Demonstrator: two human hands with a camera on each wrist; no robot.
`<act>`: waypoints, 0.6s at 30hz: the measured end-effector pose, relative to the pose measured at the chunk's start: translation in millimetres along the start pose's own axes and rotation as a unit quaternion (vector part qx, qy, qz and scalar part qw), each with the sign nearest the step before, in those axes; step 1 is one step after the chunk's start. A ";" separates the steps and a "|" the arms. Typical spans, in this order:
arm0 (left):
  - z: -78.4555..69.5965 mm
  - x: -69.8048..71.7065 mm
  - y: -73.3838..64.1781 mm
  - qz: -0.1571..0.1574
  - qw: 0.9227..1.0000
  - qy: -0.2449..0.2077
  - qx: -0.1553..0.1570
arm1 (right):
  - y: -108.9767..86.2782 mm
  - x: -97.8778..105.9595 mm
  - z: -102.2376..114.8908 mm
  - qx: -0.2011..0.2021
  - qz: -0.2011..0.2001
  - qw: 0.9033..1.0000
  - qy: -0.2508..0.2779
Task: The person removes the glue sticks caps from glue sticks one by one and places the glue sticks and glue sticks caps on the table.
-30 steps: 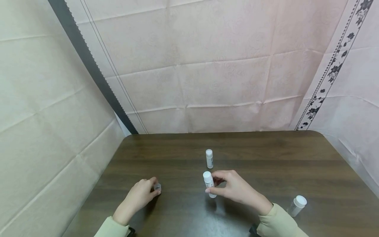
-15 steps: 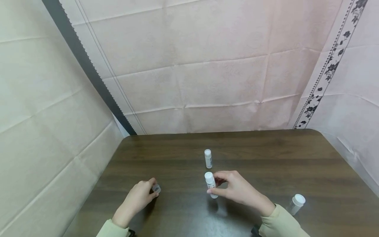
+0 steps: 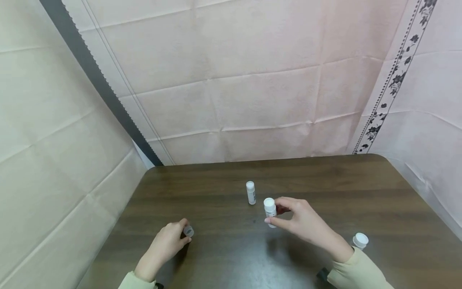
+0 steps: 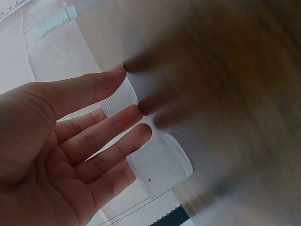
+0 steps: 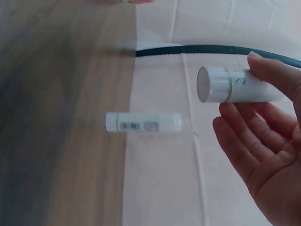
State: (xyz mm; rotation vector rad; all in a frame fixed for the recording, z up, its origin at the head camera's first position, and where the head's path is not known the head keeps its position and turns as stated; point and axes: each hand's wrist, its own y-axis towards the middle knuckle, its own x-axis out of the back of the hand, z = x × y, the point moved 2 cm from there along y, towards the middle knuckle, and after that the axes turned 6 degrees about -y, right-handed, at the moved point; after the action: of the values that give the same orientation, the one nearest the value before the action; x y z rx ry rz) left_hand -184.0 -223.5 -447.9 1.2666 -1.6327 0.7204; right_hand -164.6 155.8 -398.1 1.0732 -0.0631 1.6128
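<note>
Over the brown table (image 3: 216, 261), to the right of a slimmer bottle (image 3: 251, 193), find the white-capped bottle (image 3: 270, 210) in the grip of the right hand (image 3: 297, 218), cap up, slightly tilted and apparently clear of the wood. Held in a narrow pinch, with thumb and fingers on opposite sides of the body, below the cap (image 3: 268, 202).

Expect a light load from so small a bottle (with contents hidden, only a guess). Probably stiff plastic: little give under the fingertips, hardly fragile, yet smooth enough around the printed label (image 5: 241, 80) to slip or spin in a lazy hold. Best to take hold round the labelled body at mid-height, with thumb squarely opposite two or more fingers. Avoid lifting by the cap alone, for fear of twisting it loose.

Well to the left, note the left hand (image 3: 167, 241), curled to a small opening around a small clear container (image 3: 189, 231). Seemingly thin-walled, rigid and very light; likely to skid or tip under a hard nudge, so better taken low on the wall than by the rim. In the left wrist view, note also a ridged white piece (image 4: 120, 99) between thumb and fingers, and a whitish cylinder (image 4: 161, 165) by the outer fingers; cannot tell whether parts of one thing or two, nor how firmly held.
</note>
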 end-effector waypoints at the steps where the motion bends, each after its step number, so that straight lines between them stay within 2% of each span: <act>1: 0.3 -0.2 -0.4 0.001 1.000 -0.001 0.002 | -1.1 2.6 -0.8 -0.011 -0.007 1.000 -0.005; 6: 1.8 -0.5 -0.5 0.007 1.000 -0.007 0.013 | -8.3 8.2 -8.5 -0.078 -0.034 0.996 -0.011; 11: 2.5 -2.0 0.0 0.012 1.000 -0.010 0.020 | -15.9 6.3 -19.9 -0.121 -0.056 0.991 -0.008; 18: 1.1 -4.8 -0.5 0.004 1.000 -0.011 0.017 | -26.8 1.6 -36.9 -0.184 -0.059 0.981 -0.015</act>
State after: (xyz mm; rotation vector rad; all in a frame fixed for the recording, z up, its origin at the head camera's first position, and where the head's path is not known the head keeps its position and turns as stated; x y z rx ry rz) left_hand -183.6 -222.6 -452.8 1.2963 -1.6497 0.7449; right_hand -165.0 187.0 -431.3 0.7991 -0.3014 1.4089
